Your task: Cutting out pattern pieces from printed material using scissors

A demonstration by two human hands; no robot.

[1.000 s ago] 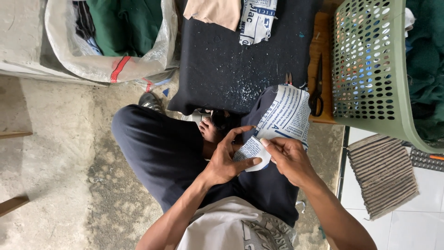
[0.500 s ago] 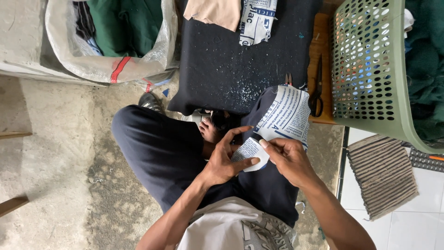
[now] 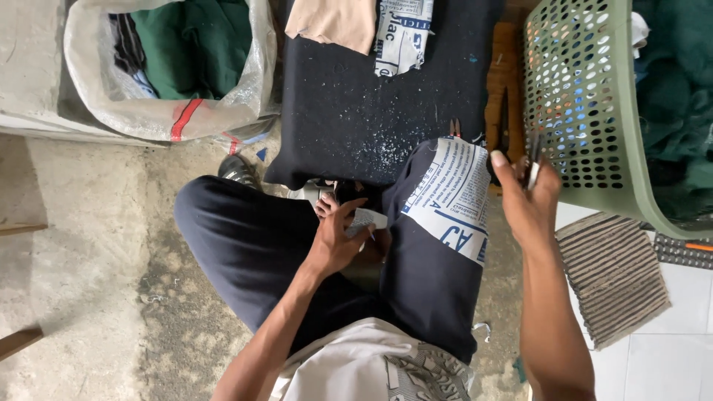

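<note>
**Paper piece held in the lap, right hand raised beside the basket**

A small white paper piece (image 3: 365, 220) is held low between the crossed legs, close to the bare feet, by the left hand (image 3: 336, 236), whose fingers are closed around its near edge. The right hand (image 3: 526, 194) is lifted well apart from it, up beside the green perforated basket (image 3: 579, 96); its fingers are pinched on something thin and dark, too blurred to be named. A printed newspaper sheet (image 3: 451, 194) is draped over the right knee.

How far the work stands can only be judged loosely: white flecks scattered on the dark mat (image 3: 349, 111) suggest that some cutting or trimming is already done, and a further printed sheet (image 3: 401, 33) and a beige cloth (image 3: 334, 22) lie unused at the mat's far edge.

Room is tight to the right, where the basket wall, scissors (image 3: 505, 126) on a wooden strip and a stack of grey corrugated pieces (image 3: 616, 275) are crowded together. To the left, bare concrete floor (image 3: 82, 245) is left open, bounded above by a plastic sack (image 3: 171, 111) of green cloth.
</note>
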